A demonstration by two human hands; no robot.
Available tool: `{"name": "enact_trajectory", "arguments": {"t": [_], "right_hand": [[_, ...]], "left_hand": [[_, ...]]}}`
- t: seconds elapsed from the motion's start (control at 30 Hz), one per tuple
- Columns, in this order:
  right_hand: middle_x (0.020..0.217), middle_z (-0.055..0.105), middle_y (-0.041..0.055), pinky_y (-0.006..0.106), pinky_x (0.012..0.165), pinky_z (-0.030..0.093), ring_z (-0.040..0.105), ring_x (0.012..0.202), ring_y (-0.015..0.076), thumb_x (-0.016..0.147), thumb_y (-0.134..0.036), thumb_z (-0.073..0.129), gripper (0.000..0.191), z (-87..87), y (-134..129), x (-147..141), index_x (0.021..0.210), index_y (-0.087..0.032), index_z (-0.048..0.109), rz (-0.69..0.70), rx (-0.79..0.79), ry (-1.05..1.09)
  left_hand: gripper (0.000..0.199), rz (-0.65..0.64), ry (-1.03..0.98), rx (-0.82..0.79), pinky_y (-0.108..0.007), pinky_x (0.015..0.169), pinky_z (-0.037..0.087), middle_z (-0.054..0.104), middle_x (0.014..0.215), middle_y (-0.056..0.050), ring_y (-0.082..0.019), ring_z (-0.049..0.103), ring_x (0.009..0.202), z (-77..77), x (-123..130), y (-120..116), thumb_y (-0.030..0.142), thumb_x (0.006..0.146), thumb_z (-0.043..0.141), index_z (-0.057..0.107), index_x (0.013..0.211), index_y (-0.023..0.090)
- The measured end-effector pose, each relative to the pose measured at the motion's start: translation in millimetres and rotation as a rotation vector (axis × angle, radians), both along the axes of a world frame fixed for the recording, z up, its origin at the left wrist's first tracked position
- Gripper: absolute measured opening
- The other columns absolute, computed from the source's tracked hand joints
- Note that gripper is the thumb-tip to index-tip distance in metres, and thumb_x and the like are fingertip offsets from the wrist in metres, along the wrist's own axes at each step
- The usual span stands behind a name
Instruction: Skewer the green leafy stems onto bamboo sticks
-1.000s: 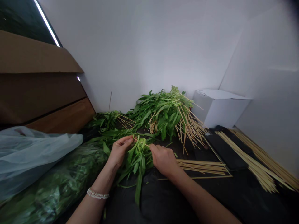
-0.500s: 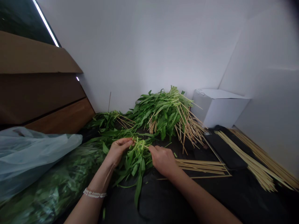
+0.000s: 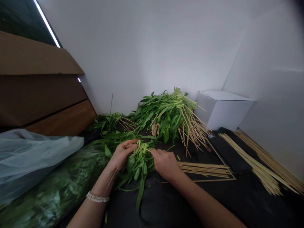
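Note:
My left hand (image 3: 123, 154) and my right hand (image 3: 165, 164) both grip a small bunch of leafy green water spinach (image 3: 140, 164), with pale stems gathered between them and long leaves hanging toward me. My fingers hide part of the stems. A pearl-like bracelet (image 3: 98, 197) circles my left wrist. Beyond my hands lies a large pile of greens with many bamboo skewers (image 3: 163, 115) stuck through it. Loose skewers (image 3: 204, 170) lie just right of my right hand.
Black cloth (image 3: 166, 202) covers the work surface. A thin plastic bag (image 3: 30, 158) and a wrapped mass of greens (image 3: 54, 183) lie to the left. More skewers (image 3: 258, 161) lie on the right, near a black board (image 3: 228, 152) and a white box (image 3: 220, 109), against white walls.
My hands have drawn slightly closer around the bunch, and my left hand has shifted a little up and right. The pile and loose skewers look unmoved.

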State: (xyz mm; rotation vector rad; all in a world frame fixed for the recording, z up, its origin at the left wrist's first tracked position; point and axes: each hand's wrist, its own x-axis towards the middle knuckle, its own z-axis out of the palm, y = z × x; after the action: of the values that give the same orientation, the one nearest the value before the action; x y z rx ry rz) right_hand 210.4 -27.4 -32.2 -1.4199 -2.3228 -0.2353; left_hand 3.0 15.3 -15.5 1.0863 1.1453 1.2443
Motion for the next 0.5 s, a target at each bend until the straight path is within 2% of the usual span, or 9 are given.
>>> {"name": "enact_trajectory", "arguments": {"t": [0.17,0.3,0.37,0.5], "right_hand": [[0.078,0.067,0.0016,0.026,0.055,0.029,0.06,0.066,0.0138,0.095,-0.018,0.044,0.02,-3.7,1,-2,0.104,-0.022,0.061,0.01,0.074,0.037],[0.073,0.064,0.0008,0.027,0.056,0.026,0.057,0.063,0.013,0.098,-0.024,0.042,0.021,-4.6,3,0,0.095,-0.021,0.062,0.043,0.157,0.065],[0.072,0.063,0.0008,0.027,0.057,0.026,0.056,0.063,0.0126,0.099,-0.026,0.041,0.024,-2.1,5,4,0.092,-0.02,0.062,0.038,0.183,0.079],[0.075,0.063,0.0022,0.026,0.06,0.028,0.055,0.067,0.0134,0.1,-0.027,0.039,0.026,6.4,12,15,0.097,-0.019,0.063,0.008,0.254,0.097]], "left_hand": [[0.048,-0.055,0.03,0.054,-0.027,0.07,0.052,0.077,0.085,-0.008,-0.019,0.07,0.073,4.6,7,-6,0.038,0.059,0.085,0.074,0.1,0.017],[0.031,-0.15,0.152,0.113,-0.026,0.068,0.051,0.075,0.076,-0.006,-0.019,0.068,0.07,8.9,11,-11,0.033,0.056,0.086,0.076,0.081,0.017],[0.025,-0.056,0.11,0.141,-0.025,0.061,0.05,0.072,0.068,-0.002,-0.016,0.064,0.06,10.7,7,-10,0.033,0.058,0.085,0.075,0.074,0.017],[0.031,0.303,-0.152,0.154,-0.02,0.05,0.045,0.069,0.063,0.003,-0.01,0.058,0.049,14.1,-9,-1,0.033,0.053,0.086,0.071,0.075,0.018]]}}
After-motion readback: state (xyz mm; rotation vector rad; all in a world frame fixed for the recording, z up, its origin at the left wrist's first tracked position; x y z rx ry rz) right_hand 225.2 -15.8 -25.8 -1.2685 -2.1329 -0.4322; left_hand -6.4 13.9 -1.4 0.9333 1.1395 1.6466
